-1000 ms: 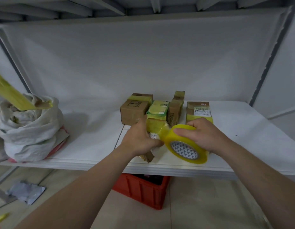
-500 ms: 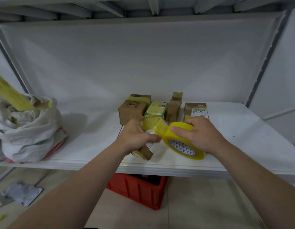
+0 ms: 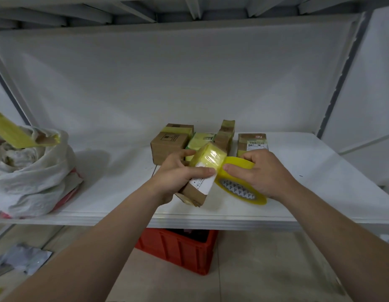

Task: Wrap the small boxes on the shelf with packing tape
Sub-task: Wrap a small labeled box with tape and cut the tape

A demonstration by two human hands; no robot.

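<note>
My left hand (image 3: 176, 175) grips a small cardboard box (image 3: 205, 171) tilted above the white shelf (image 3: 115, 188); its upper end is covered in yellow tape and a white label shows on its side. My right hand (image 3: 263, 173) holds the yellow tape roll (image 3: 239, 186) pressed against the box's right side, thumb on the roll's rim. Behind them stand several taped boxes: a brown box (image 3: 169, 142), a green-yellow box (image 3: 200, 139), a narrow upright box (image 3: 227, 132) and a labelled box (image 3: 252, 142).
A white sack (image 3: 30, 173) sits on the shelf's left end with a yellow-taped long box (image 3: 12, 134) sticking out. A red crate (image 3: 178, 249) stands on the floor under the shelf. Grey wrapping (image 3: 23, 258) lies on the floor at left.
The box has been turned in my left hand, so its taped end and label now face up. The tape roll has closed in against the box's right side.
</note>
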